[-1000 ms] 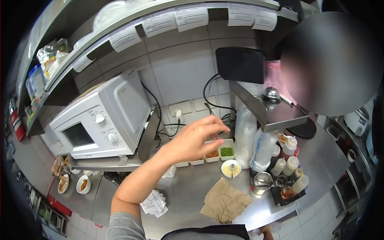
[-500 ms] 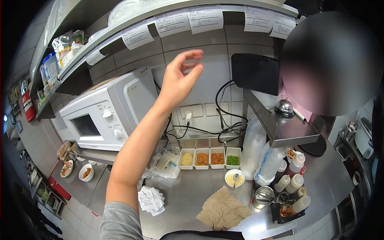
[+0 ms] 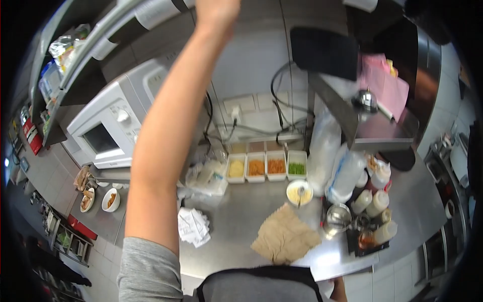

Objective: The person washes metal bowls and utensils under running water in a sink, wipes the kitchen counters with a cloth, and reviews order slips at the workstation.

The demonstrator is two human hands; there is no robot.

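Observation:
My left hand [image 3: 217, 12] is raised at the top edge, near the paper slips [image 3: 155, 12] under the shelf. Its fingers are cut off and blurred, so what it holds, if anything, is hidden. What looks like my right hand [image 3: 339, 290] shows dimly below the counter's front edge, beside something whitish; its fingers cannot be made out. On the counter [image 3: 226, 231] lie a brown cloth [image 3: 287, 235] and a pile of printed slips [image 3: 193, 226]. Behind them stand white tubs of chopped food [image 3: 256, 167] and a small bowl with a spoon [image 3: 300, 193].
A white microwave [image 3: 108, 126] stands at left, with two food bowls [image 3: 111, 200] beyond it. Sauce bottles [image 3: 377, 203], a metal cup [image 3: 338, 217] and plastic-wrapped stacks [image 3: 322, 156] crowd the right. Above them, a metal shelf [image 3: 385, 138] bears a bell [image 3: 366, 100].
My left hand has risen out to the top edge. The view has tilted down and the counter appears higher. The blurred dark shape at upper right is gone, showing pink paper.

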